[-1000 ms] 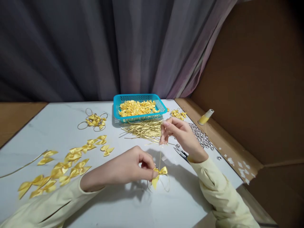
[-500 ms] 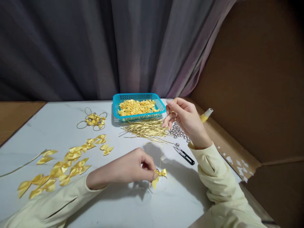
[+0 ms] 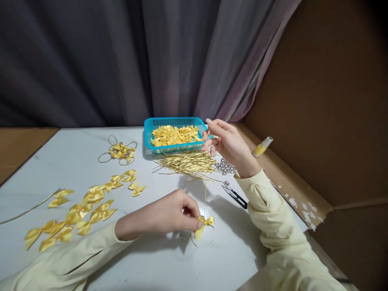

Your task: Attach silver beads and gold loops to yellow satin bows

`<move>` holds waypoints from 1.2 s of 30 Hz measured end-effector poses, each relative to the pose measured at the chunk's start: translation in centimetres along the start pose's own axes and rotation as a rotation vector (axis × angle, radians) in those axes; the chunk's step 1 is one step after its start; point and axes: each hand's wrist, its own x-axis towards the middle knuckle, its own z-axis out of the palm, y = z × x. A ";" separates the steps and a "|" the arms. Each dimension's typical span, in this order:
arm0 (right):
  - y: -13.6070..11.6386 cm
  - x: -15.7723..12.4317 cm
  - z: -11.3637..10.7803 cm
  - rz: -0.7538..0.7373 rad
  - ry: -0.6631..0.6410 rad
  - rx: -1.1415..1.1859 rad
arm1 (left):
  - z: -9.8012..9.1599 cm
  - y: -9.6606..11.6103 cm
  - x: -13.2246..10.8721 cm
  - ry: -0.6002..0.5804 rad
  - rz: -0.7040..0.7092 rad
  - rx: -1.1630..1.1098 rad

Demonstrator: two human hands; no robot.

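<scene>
Low over the front middle of the table, my left hand [image 3: 178,212] pinches a yellow satin bow [image 3: 203,226] between thumb and fingertips. A thin wire loop [image 3: 194,239] hangs below the bow. From the bow a fine strand [image 3: 205,200] rises toward my right hand [image 3: 227,143], which is raised by the blue basket's right corner. Its thumb and index finger are bent close together, and a thin thread-like piece shows at the fingers; its full path is hard to make out. Black-handled snips [image 3: 235,197] lie below my right wrist.
Yellow bows fill the blue basket [image 3: 148,139] at the back. Gold wires [image 3: 188,163] and silver bells [image 3: 224,166] lie before it. Several loose bows [image 3: 78,213] and a bow cluster with loops [image 3: 120,152] lie left. A yellow-white tube [image 3: 262,146] stands right.
My right hand has moved a little left and up, and the strand now shows straighter above the bow. My left hand keeps its pinch on the bow, nearly unmoved.
</scene>
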 end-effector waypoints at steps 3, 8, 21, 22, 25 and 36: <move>0.8 0.4 -1.0 0.126 -0.052 0.057 | 0.1 -0.1 0.0 0.014 -0.002 0.014; 1.3 0.8 -1.8 0.195 -0.157 0.051 | 0.4 -0.7 0.1 0.021 -0.015 0.025; 2.0 0.5 -1.8 0.160 -0.090 0.061 | 0.2 0.0 -0.1 0.052 0.015 0.063; 1.7 0.1 -1.9 0.151 -0.078 0.065 | 0.1 0.0 -0.1 0.060 0.005 0.053; 0.4 -1.5 -1.8 0.128 -0.062 0.090 | -0.4 -0.1 0.0 0.098 -0.021 0.035; -5.7 -12.8 1.4 -0.010 -0.048 -0.013 | -1.1 -0.4 -0.1 0.401 0.055 0.226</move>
